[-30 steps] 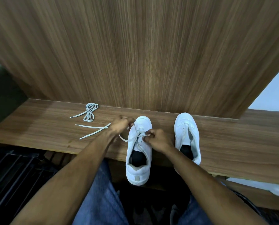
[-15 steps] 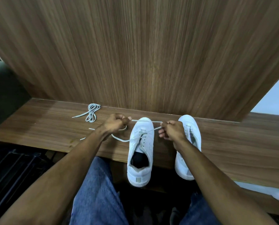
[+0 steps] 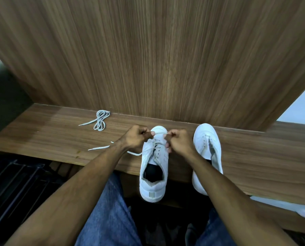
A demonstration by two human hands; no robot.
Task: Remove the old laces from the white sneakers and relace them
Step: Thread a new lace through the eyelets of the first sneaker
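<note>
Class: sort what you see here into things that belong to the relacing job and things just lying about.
Part of the job: left hand; right hand; lace held between them; left sneaker; right sneaker; bundled lace.

Lying about: white object at the lower right; dark rack.

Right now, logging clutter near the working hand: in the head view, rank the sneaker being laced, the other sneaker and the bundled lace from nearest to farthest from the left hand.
1. Sneaker being laced: just right of the left hand.
2. Bundled lace: left, near the back panel.
3. Other sneaker: far right, beyond the right hand.
</note>
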